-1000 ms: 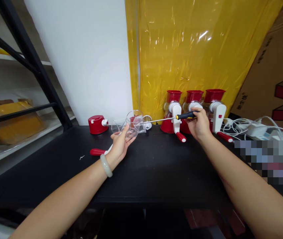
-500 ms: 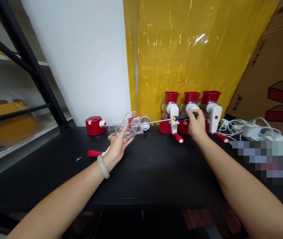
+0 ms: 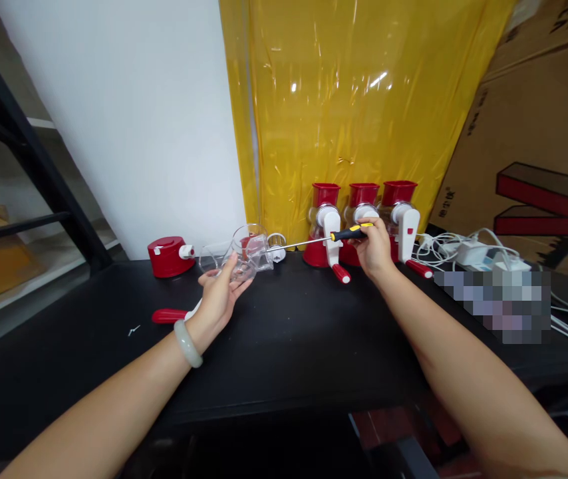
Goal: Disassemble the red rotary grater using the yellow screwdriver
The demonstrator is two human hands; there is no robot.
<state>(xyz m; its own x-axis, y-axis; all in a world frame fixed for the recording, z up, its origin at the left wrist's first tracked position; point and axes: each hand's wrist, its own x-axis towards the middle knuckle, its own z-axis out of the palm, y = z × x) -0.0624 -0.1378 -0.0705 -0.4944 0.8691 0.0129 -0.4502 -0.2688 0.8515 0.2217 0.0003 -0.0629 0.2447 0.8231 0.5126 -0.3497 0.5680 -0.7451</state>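
My left hand (image 3: 221, 289) is closed around a clear plastic grater body (image 3: 244, 256), held tilted above the black table. In my right hand (image 3: 374, 249) is a screwdriver (image 3: 351, 232) with a black and yellow handle. Its thin shaft points left, and the tip reaches the clear body's right part; whether it touches a screw there is too small to tell. Just behind lies a metal grater drum (image 3: 277, 247) with a white end. A red base (image 3: 170, 257) with a white knob stands to the left. Near my left wrist is a red crank handle (image 3: 169, 316), partly hidden.
Three assembled red and white rotary graters (image 3: 326, 229) stand at the back, behind my right hand. White cables and adapters (image 3: 478, 253) lie to the right. Small screws (image 3: 134, 330) are on the black table (image 3: 284, 352) at left. Yellow plastic sheeting (image 3: 354, 100) hangs behind.
The whole scene has shifted left as the camera turned slightly right. Both hands keep their hold, and the screwdriver handle has rotated, showing more yellow.
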